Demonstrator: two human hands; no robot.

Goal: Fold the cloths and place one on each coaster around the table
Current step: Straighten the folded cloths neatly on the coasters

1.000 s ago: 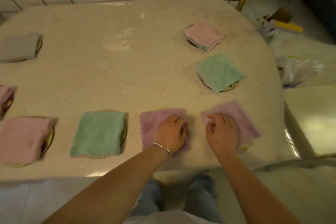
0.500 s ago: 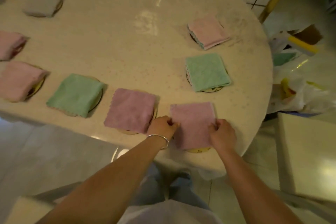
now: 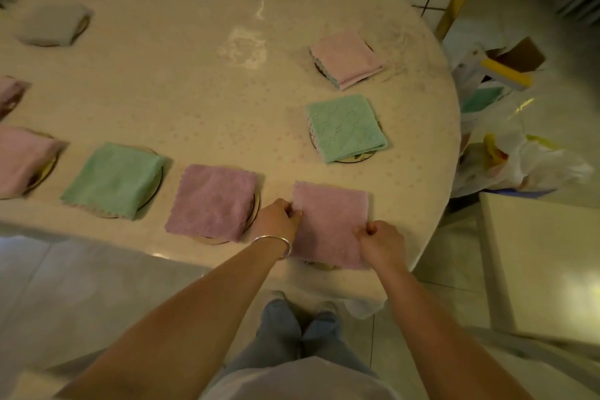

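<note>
Head view: we have the folded purple cloth [image 3: 329, 224] at six o'clock on the bench [image 3: 194, 91], lying over a coaster [image 3: 319, 266] whose rim peeps out at its near edge. Our left hand [image 3: 276, 219] has its fingers pinching the cloth's left edge; our right hand [image 3: 381, 242] pinches its right edge near the near corner. We judge this the squaring-up step of placing. Next we should centre the cloth and let go. The other cloths, from the grey cloth [image 3: 53, 24] at ten o'clock to the pink cloth [image 3: 345, 58] at two, already sit on coasters.
</note>
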